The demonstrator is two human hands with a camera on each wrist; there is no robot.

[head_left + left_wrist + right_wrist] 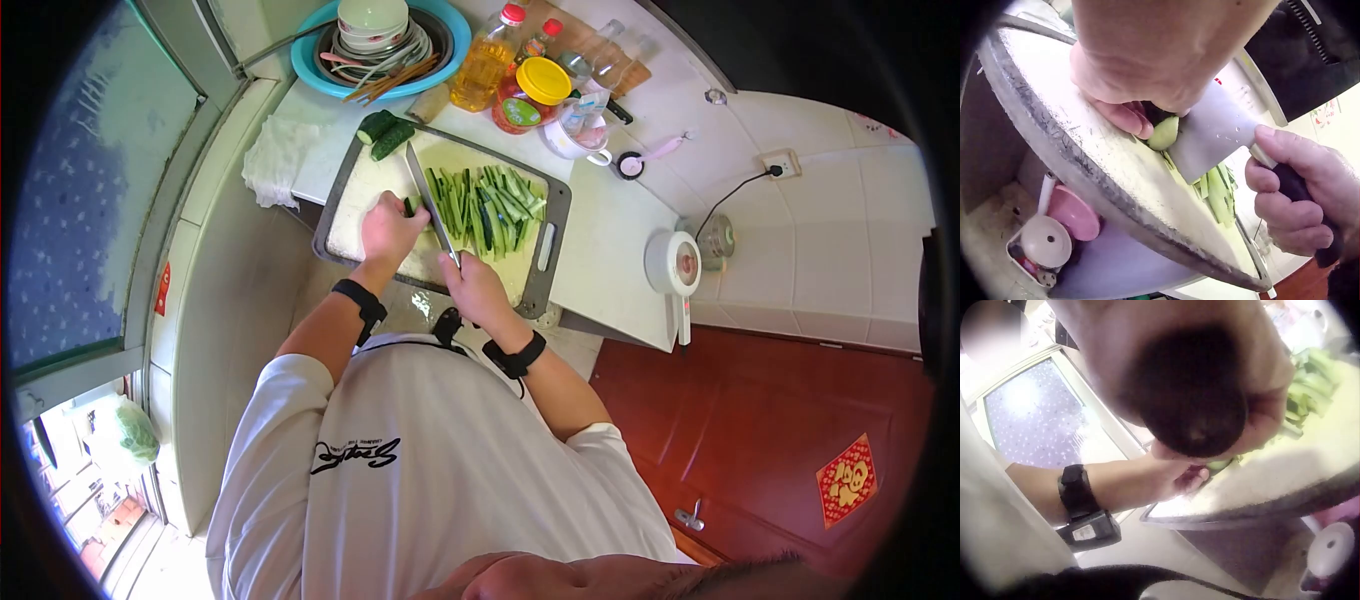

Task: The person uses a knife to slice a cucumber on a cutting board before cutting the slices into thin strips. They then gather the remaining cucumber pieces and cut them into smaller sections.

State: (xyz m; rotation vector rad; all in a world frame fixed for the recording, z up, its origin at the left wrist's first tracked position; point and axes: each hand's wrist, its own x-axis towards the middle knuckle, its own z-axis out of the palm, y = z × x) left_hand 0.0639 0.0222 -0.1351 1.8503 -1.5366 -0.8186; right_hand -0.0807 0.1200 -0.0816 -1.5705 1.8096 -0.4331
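Observation:
My left hand [392,228] pinches a piece of cucumber [1164,133] down on the cutting board [345,222], with the fingertips curled over it. In my right hand [475,285] is a cleaver [1213,131], gripped by its dark handle. Its blade stands right beside the cucumber piece and the left fingers. On the blade's right side lies a spread pile of cut cucumber strips [490,210]. Larger dark-green cucumber chunks [390,140] sit at the board's far left corner. The right wrist view mostly shows the round butt of the handle [1194,419].
Behind the board stand a blue basin [302,62] with bowls and chopsticks, an oil bottle [485,72], a yellow-lidded jar [540,85] and a white mug [575,140]. A white cloth [275,165] hangs at the counter's left edge. The board's near edge overhangs the counter.

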